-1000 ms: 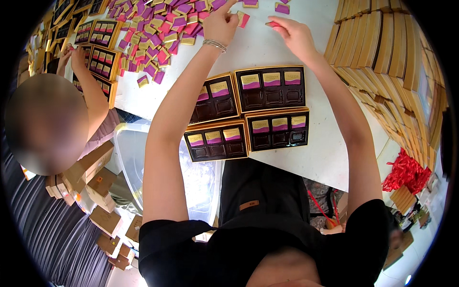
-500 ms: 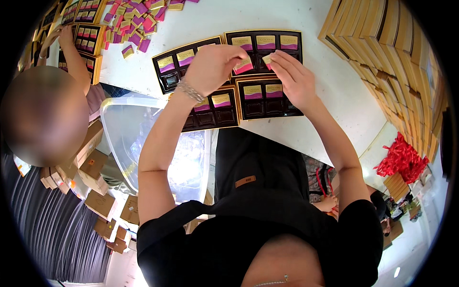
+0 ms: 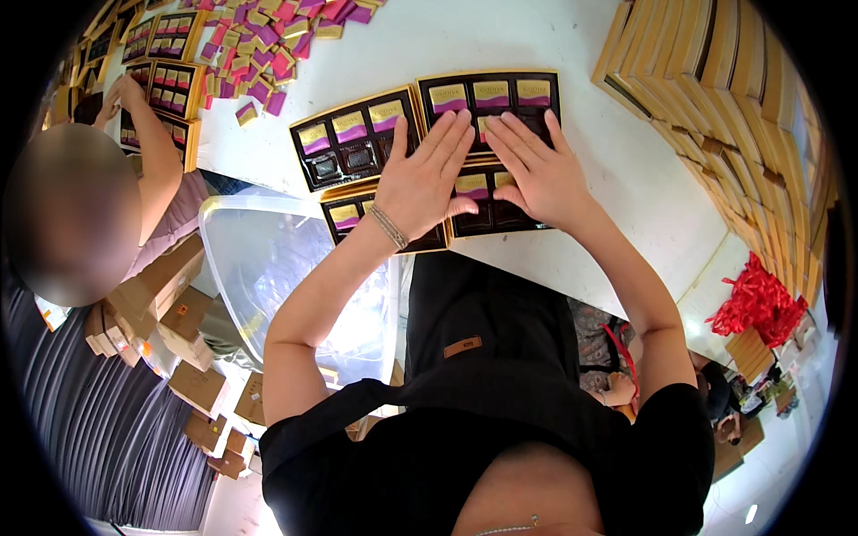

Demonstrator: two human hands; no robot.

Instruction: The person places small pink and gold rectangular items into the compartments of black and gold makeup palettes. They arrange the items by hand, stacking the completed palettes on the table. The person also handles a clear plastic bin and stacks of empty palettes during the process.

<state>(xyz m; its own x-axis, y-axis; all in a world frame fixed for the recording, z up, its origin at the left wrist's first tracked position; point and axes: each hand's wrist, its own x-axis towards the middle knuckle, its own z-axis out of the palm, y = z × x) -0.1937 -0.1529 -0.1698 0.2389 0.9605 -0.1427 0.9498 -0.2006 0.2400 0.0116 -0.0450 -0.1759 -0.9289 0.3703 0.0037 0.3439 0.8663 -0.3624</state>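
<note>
Left hand [image 3: 422, 183] and right hand [image 3: 542, 179] are spread flat, nothing visibly gripped, over gold-edged boxes [image 3: 487, 74]; beyond, gold-and-purple squares [image 3: 491, 93] are set in black moulded hollows [image 3: 531, 116].

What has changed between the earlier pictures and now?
The left hand and right hand came nearer, each bringing a wrapped piece to the far right box. Both have apparently let go and spread flat over it; one piece shows between them. The four boxes stay grouped, and the loose pile remains far left.
</note>
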